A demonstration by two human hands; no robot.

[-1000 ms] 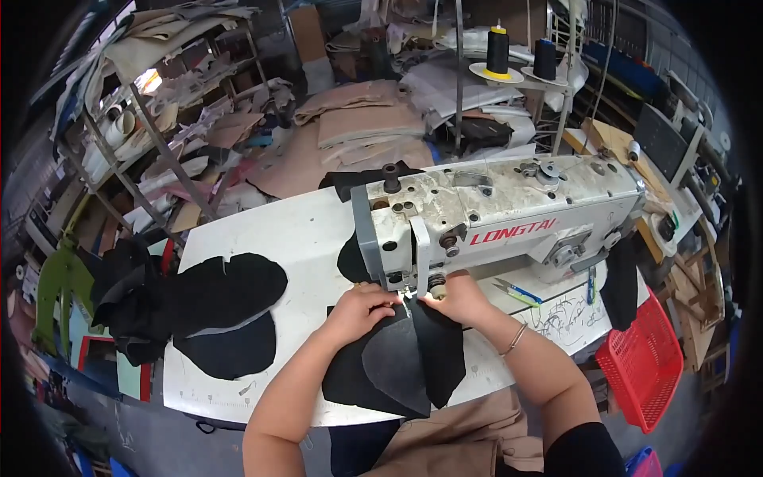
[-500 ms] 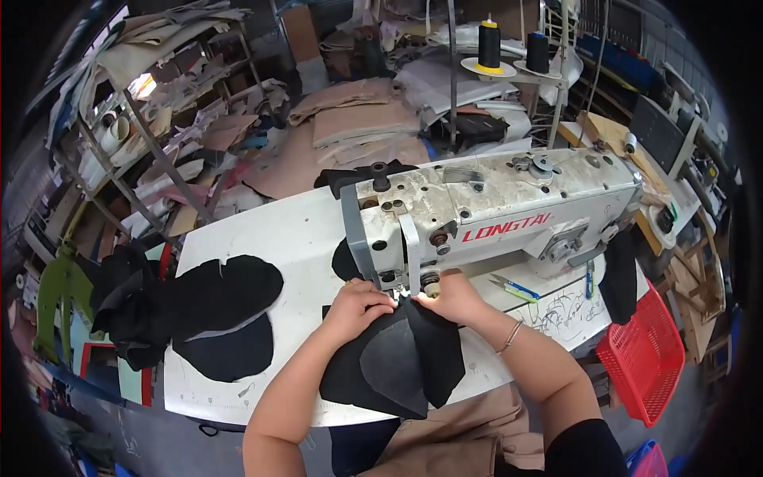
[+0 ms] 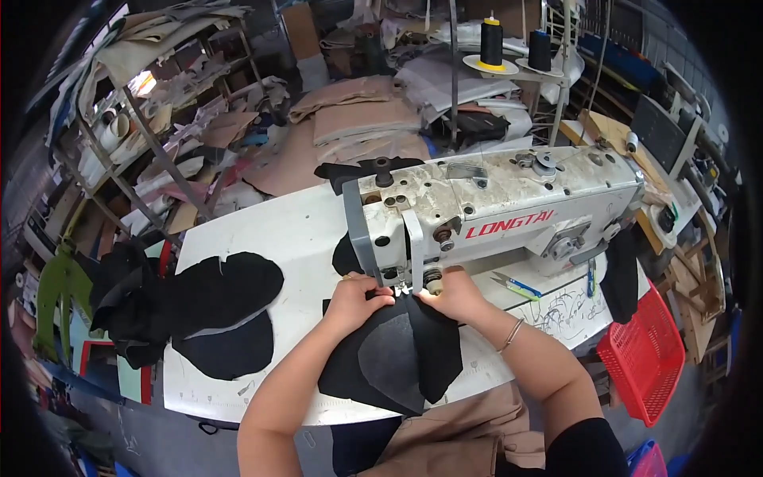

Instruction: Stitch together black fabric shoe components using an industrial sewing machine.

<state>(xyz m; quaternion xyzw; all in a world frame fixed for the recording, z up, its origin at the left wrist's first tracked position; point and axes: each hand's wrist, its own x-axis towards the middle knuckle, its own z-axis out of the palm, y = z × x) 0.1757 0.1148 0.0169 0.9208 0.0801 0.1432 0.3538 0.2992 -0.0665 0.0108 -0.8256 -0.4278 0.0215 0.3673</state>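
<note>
A white sewing machine (image 3: 509,207) stands on the white table, its presser foot (image 3: 403,288) over the top of a black fabric piece (image 3: 445,350). A dark grey rounded panel (image 3: 391,362) lies in the middle of that piece, with a seam line running down beside it. My left hand (image 3: 352,304) is closed at the fabric's upper left edge, thumb and fingers together just left of the foot. On the other side, my right hand (image 3: 455,296) grips the fabric close to the foot, its fingertips partly hidden by the machine head.
Black fabric pieces (image 3: 214,294) are stacked on the left of the table (image 3: 238,230). Thread snips (image 3: 518,288) lie under the machine arm. A red plastic basket (image 3: 642,358) is at the right edge. A black thread cone (image 3: 491,44) stands behind, beyond it piled sheets (image 3: 366,119).
The fabric has slid slightly away from me under the foot, its near tip now higher. My left hand has shifted a little with it; the right hand has barely moved.
</note>
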